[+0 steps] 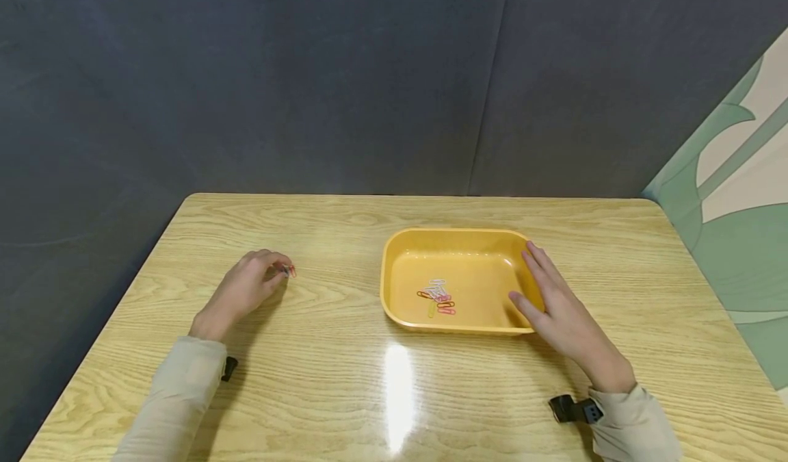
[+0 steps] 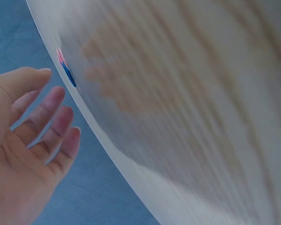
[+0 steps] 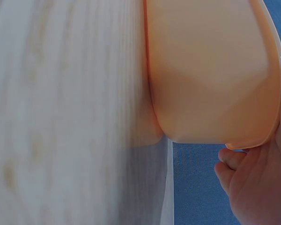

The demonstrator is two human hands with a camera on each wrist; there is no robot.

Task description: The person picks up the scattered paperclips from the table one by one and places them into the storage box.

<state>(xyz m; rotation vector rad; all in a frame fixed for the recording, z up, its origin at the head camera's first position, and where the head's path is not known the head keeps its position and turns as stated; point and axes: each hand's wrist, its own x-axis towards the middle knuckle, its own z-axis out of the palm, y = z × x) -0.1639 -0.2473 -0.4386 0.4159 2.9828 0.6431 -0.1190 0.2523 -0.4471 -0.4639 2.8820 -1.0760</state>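
Note:
On the left of the table in the head view, my left hand [image 1: 246, 284] hovers low, its fingertips close to a red paper clip [image 1: 293, 271] and a blue one. In the left wrist view the left hand [image 2: 33, 126] has loosely bent fingers, apart from a pink paper clip [image 2: 61, 56] and a blue paper clip [image 2: 69, 75] on the table. My right hand [image 1: 560, 315] rests at the right rim of a yellow plastic tray [image 1: 455, 328], fingers extended, thumb over the inside. Several paper clips [image 1: 438, 296], white, pink, red and yellow, lie in the tray's left part.
The light wooden table [image 1: 320, 380] has its far edge against a dark blue padded wall [image 1: 345, 92]. A green and cream patterned panel [image 1: 745, 257] stands to the right. Dark straps with small devices sit at the wrists.

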